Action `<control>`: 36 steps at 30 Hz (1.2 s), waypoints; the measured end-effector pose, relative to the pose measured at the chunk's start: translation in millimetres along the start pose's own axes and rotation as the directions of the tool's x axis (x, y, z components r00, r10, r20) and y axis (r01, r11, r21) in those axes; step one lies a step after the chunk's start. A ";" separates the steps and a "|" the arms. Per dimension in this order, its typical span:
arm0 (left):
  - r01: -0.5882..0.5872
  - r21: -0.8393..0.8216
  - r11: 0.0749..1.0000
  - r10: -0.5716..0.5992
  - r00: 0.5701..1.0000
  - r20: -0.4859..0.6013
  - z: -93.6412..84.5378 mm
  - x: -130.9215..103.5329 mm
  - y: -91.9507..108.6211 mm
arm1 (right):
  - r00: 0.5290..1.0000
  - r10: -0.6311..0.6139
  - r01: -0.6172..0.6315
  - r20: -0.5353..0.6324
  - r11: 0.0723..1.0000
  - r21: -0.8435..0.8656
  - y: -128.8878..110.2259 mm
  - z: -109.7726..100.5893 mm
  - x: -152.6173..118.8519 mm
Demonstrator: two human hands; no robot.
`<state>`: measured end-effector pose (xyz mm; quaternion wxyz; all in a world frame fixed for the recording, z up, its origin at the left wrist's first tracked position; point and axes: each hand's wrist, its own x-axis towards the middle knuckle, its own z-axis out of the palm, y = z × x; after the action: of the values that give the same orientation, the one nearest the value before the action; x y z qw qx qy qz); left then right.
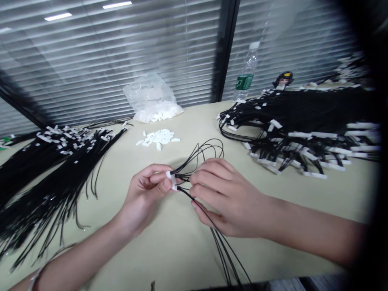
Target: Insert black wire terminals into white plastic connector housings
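Connector of white plastic [173, 180], nearer us than the loose pile of small white plastic pieces [159, 138], sits pinched in our left hand [147, 188], our half-curled right hand [228, 194] touching its thin black wires [182, 166], grip hidden; we judge it light, stiff, best held wire-free side.

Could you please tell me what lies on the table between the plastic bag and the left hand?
In the head view, a pile of white pieces lies between the plastic bag and the left hand.
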<state>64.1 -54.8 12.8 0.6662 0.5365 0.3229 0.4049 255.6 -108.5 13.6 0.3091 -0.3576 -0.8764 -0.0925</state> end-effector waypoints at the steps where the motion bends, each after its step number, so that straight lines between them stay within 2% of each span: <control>1: -0.010 0.011 1.000 0.010 1.000 0.006 0.3 -0.3 0.2 | 1.000 0.004 -0.004 -0.001 0.999 -0.045 -1.6 -0.5 0.2; 4: -0.025 0.043 0.999 0.024 1.000 0.015 0.3 -1.3 1.1 | 1.000 0.004 -0.008 -0.028 0.994 -0.113 -3.3 -1.8 0.1; 8: -0.022 0.075 0.997 0.021 1.000 0.008 -0.3 -1.6 2.4 | 0.998 0.023 -0.030 -0.063 0.992 -0.121 -1.6 -1.4 -1.0; 10: -0.020 0.075 0.997 0.020 1.000 0.003 -0.3 -1.2 2.8 | 0.994 0.093 -0.097 -0.065 0.993 -0.069 -1.8 -1.4 -1.0; 12: -0.012 0.063 0.998 0.013 1.000 -0.011 -0.2 -0.6 2.7 | 0.969 0.247 -0.244 -0.022 0.965 0.093 -2.8 -2.7 0.0; 13: -0.003 0.053 0.999 0.004 1.000 -0.020 -0.2 -0.1 2.4 | 0.940 0.340 -0.338 0.033 0.914 0.224 -3.2 -3.8 0.9; 14: 0.011 0.038 0.999 -0.010 1.000 -0.028 -0.4 0.4 2.0 | 0.904 0.413 -0.423 0.111 0.824 0.377 -3.1 -4.9 2.0; 16: 0.046 -0.001 0.999 -0.046 0.998 -0.042 -1.2 2.0 0.9 | 0.841 0.453 -0.523 0.295 0.542 0.658 -1.0 -6.5 4.4; 18: 0.073 -0.047 0.996 -0.076 0.996 -0.057 -2.6 3.8 -0.1 | 0.832 0.396 -0.504 0.390 0.243 0.829 5.0 -6.3 5.8; 19: 0.080 -0.069 0.994 -0.084 0.994 -0.067 -3.5 4.8 -0.5 | 0.833 0.387 -0.473 0.394 0.130 0.871 9.6 -5.7 5.9; 20: 0.085 -0.086 0.993 -0.092 0.992 -0.080 -4.3 5.6 -0.7 | 0.831 0.412 -0.435 0.373 0.066 0.898 15.5 -5.0 5.5; 22: 0.095 -0.108 0.990 -0.107 0.988 -0.108 -5.9 7.0 -0.9 | 0.806 0.527 -0.350 0.268 0.059 0.935 31.1 -4.6 3.6; 25: 0.113 -0.118 0.987 -0.129 0.982 -0.141 -7.2 7.5 -0.7 | 0.743 0.665 -0.305 0.077 0.233 0.924 63.6 -10.2 -0.2; 26: 0.115 -0.122 0.986 -0.133 0.980 -0.145 -7.4 7.3 -0.7 | 0.718 0.696 -0.328 0.011 0.325 0.887 76.1 -13.8 -1.6; 28: 0.118 -0.127 0.985 -0.136 0.980 -0.148 -7.4 6.8 -0.7 | 0.680 0.732 -0.346 -0.045 0.374 0.861 101.1 -22.1 -5.1; 32: 0.130 -0.113 0.985 -0.146 0.978 -0.147 -7.0 6.0 -1.6 | 0.565 0.815 -0.319 -0.133 0.363 0.875 136.8 -36.2 -13.2; 36: 0.130 -0.106 0.986 -0.146 0.975 -0.166 -6.4 6.3 -3.0 | 0.498 0.854 -0.261 -0.153 0.316 0.912 135.4 -43.3 -13.4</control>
<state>62.1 -46.6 8.6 0.6867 0.4434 0.3968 0.4176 376.2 -34.2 31.8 0.7138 -0.4255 -0.4537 0.3219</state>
